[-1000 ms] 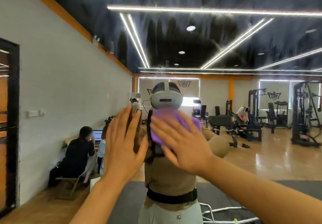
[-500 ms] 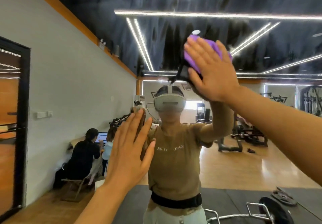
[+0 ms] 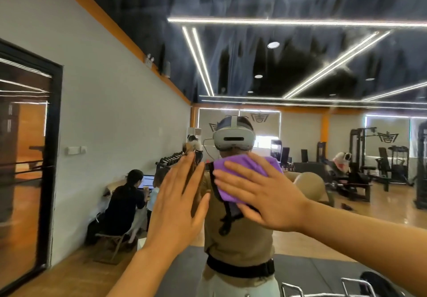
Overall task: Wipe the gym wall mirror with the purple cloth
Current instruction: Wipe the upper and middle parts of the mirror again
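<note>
Right hand (image 3: 265, 195) flat, fingers straight, pressing cloth (image 3: 245, 169) onto mirror (image 3: 300, 65); left hand (image 3: 178, 204) open, braced beside; streaks overhead.

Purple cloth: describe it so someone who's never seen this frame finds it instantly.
Start at the mirror, which fills the view. At the centre, just below the reflected white headset, the right hand presses the purple cloth flat against the glass. It is the only purple thing; the left hand beside it is bare.
</note>
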